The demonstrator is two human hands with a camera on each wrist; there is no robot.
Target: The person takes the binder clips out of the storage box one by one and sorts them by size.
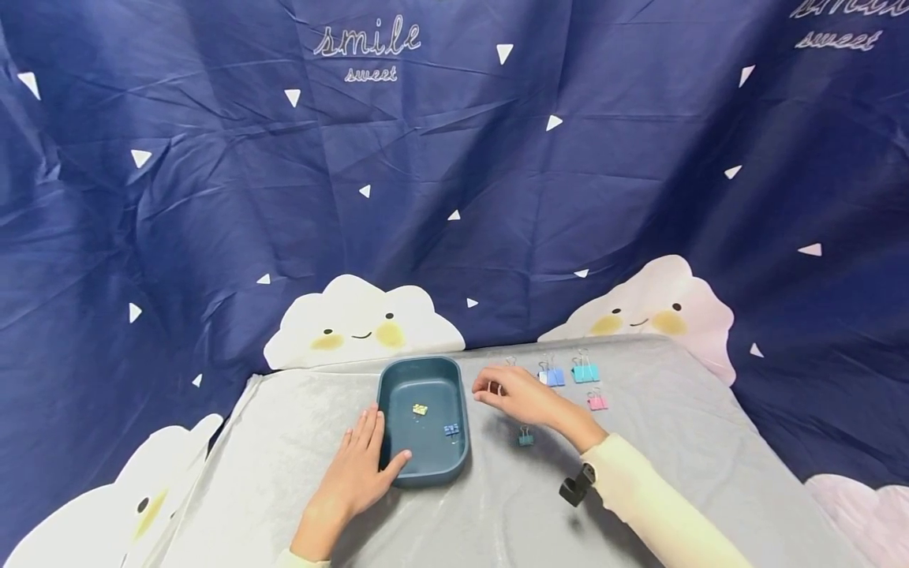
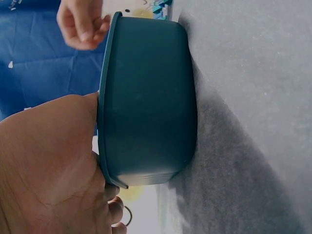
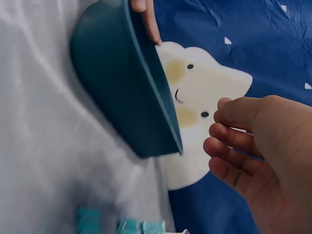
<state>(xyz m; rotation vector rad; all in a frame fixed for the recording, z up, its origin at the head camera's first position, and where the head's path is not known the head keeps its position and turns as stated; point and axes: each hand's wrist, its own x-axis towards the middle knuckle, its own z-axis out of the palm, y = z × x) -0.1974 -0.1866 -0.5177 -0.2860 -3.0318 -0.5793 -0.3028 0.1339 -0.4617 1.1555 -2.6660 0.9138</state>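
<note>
A dark teal box [image 1: 424, 479] stands on the grey cloth. My left hand [image 1: 358, 465] rests on its left rim, fingers straight and thumb over the near edge; the left wrist view shows the palm beside the box's wall [image 2: 146, 97]. Inside lie a yellow patterned binder clip [image 1: 420, 409] and a blue binder clip [image 1: 451, 430]. Just right of the box, my right hand [image 1: 521, 393] hovers with loosely bent fingers [image 3: 234, 139], and nothing shows between them. Below it on the cloth is a dark green binder clip [image 1: 525, 437].
Right of my right hand lie a larger blue binder clip [image 1: 555, 377], a turquoise one [image 1: 586, 373] and a pink one [image 1: 598, 402]. Wire handles [image 1: 510, 360] peek out behind that hand. A navy curtain [image 1: 454, 158] with white clouds hangs behind the cloth-covered table [image 1: 682, 442].
</note>
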